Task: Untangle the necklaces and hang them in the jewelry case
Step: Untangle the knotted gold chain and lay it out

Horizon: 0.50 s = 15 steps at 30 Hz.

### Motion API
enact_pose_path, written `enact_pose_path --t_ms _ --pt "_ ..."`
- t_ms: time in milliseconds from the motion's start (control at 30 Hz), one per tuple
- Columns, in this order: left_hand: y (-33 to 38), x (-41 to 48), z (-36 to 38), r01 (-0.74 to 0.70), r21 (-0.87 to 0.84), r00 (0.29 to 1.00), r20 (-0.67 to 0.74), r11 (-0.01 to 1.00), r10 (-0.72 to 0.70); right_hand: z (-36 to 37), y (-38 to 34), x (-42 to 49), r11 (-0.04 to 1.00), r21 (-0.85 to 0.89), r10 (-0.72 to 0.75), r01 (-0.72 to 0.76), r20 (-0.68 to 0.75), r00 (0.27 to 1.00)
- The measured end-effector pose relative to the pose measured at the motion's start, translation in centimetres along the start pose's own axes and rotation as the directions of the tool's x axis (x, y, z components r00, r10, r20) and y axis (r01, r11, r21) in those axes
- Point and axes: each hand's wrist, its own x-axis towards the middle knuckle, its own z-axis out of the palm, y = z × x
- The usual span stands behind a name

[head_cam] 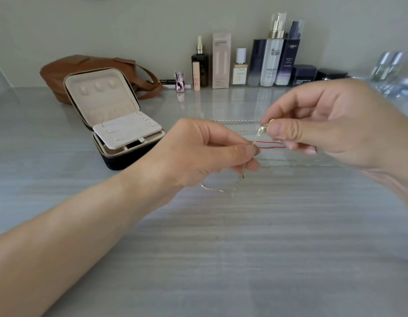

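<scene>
Two thin red cords (270, 144) pinched taut between left hand (198, 152) and right hand (324, 126).

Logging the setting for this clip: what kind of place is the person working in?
Most likely a home vanity or dressing table. A row of skincare bottles stands against the wall, an open jewelry case sits on the grey countertop, and a brown leather handbag lies behind it.

Tangled necklaces (264, 143) held aloft; jewelry case (117, 124) open.
</scene>
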Motion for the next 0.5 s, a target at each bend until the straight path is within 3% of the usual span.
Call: enact_pose_path --t_ms 233,500 --pt "0.6 -0.4 -1.4 -0.053 -0.038 0.998 -0.02 0.998 0.052 -0.2 -3.5 0.4 0.979 -0.2 0.04 -0.04 -0.005 0.999" --pt "1.1 -1.1 -2.7 -0.069 -0.074 0.998 -0.021 0.995 0.067 0.9 -6.1 0.9 0.991 -0.102 0.076 -0.083 -0.079 0.994"
